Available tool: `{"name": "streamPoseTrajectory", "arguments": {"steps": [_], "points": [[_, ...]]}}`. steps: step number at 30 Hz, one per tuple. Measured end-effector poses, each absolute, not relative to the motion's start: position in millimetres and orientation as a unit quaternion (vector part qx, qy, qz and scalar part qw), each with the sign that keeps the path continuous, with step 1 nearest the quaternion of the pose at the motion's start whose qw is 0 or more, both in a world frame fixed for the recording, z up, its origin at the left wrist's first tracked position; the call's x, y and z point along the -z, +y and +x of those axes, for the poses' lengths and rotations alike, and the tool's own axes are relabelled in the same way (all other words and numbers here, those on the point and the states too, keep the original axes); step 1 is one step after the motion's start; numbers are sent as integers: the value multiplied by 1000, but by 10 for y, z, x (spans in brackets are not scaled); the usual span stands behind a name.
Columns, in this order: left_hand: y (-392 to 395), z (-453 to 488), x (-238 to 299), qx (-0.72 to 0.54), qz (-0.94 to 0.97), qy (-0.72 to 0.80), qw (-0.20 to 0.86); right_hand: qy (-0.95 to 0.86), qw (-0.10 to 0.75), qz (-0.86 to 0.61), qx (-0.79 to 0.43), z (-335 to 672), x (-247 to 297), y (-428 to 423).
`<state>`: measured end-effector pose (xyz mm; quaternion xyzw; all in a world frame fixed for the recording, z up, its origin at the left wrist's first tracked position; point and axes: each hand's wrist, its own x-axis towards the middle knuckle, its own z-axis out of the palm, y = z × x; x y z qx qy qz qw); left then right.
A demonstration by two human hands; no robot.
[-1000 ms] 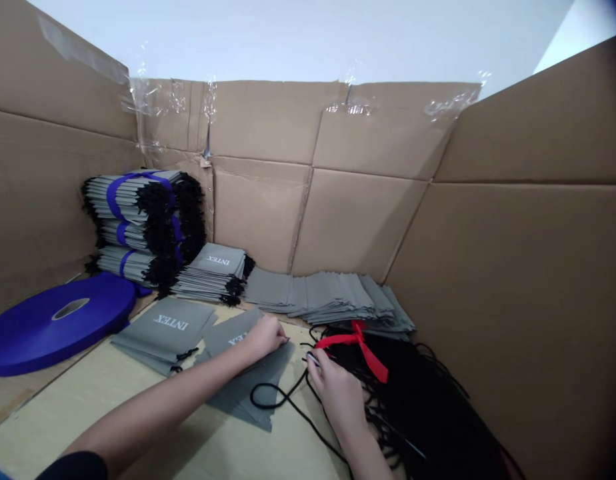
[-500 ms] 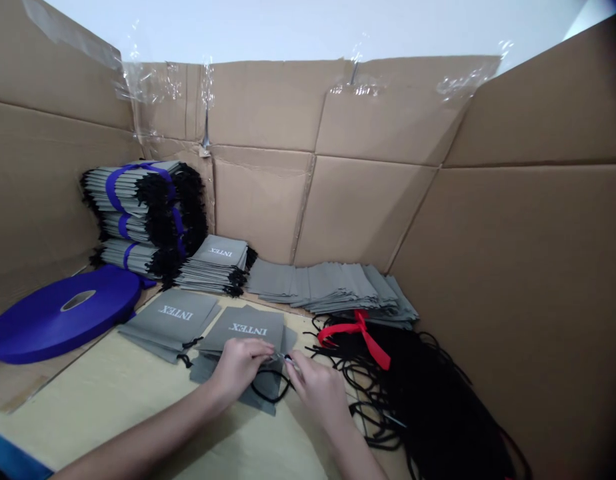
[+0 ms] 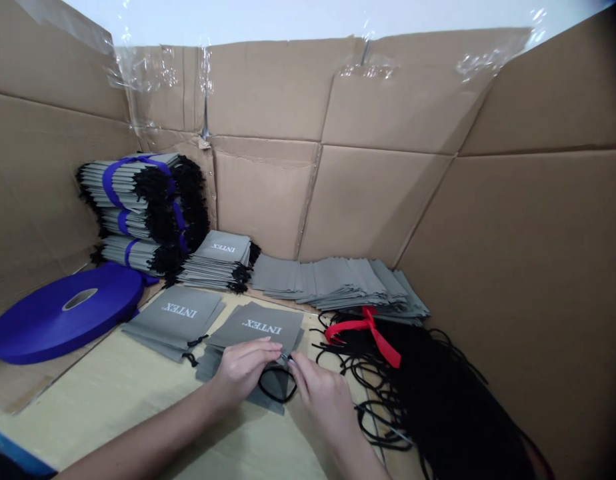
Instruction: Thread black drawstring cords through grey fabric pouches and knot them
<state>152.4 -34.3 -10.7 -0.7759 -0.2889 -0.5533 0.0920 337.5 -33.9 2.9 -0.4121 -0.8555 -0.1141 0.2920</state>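
A grey drawstring bag printed INTEX (image 3: 255, 327) lies on the light wooden table (image 3: 88, 393), with a loop of black cord (image 3: 277, 385) on its lower part. My left hand (image 3: 245, 370) rests on the bag, its fingers pinched at the top hem. My right hand (image 3: 323, 397) meets it there, pinching a small metal-tipped cord end (image 3: 287, 358) against the hem. To the right lies a mass of black cords (image 3: 428, 393) tied with a red ribbon (image 3: 368, 333). A stack of printed grey bags (image 3: 173, 320) sits left of my hands.
Bundles of grey bags with black cords, strapped in blue (image 3: 138, 213), stand in the back left corner. Beside them are a stack (image 3: 218, 263) and a long row of bags (image 3: 333, 283). A roll of blue strap (image 3: 63, 313) lies at left. Cardboard walls (image 3: 268, 180) surround the table.
My right hand has moved left from the cords to the bag's hem, meeting my left hand. The bag now lies flatter, with its print showing and the cord drawn into a smaller loop.
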Motion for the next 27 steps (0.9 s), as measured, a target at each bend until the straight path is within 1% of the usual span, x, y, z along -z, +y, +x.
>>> {"name": "streamPoseTrajectory", "arguments": {"steps": [4, 16, 22, 27], "points": [[-372, 1532, 79, 557, -772, -287, 104, -857, 288, -412, 112, 3365, -36, -358], [-421, 1562, 27, 580, -755, -298, 75, -856, 324, -383, 128, 3385, -48, -339], [-435, 1551, 42, 572, -757, -312, 49, -862, 310, -383, 122, 3398, -65, -347], [-438, 1550, 41, 567, -760, -309, 72, -866, 293, -385, 124, 3401, -77, -353]]}}
